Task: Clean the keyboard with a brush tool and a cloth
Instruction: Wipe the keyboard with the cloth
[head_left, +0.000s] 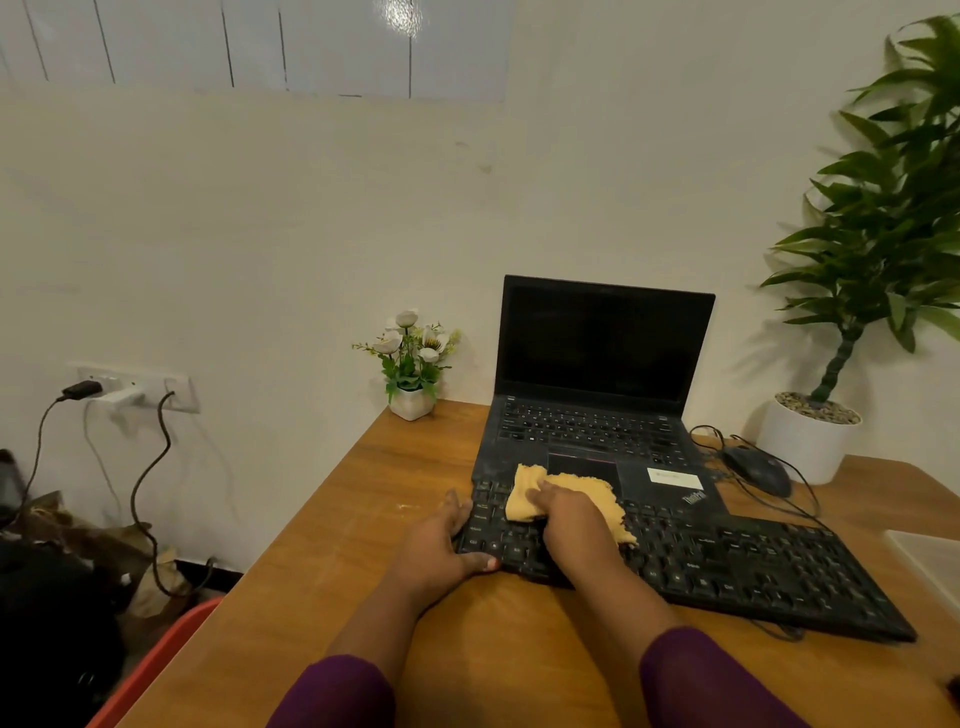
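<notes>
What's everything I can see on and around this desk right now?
keyboard: one, black, front of the wooden desk, partly over the laptop's front edge
cloth: one, yellow, on the keyboard's left part, under the right hand
laptop: one, black, open with a dark screen, behind the keyboard
mouse: one, dark, wired, right of the laptop
flower pot: one, white with white flowers, back left corner of the desk
tall plant: one, green in a white pot, back right
wall socket: one, white, with plugs and cables, left wall
left hand: grips the keyboard's left end
right hand: presses the cloth on the keys
</notes>
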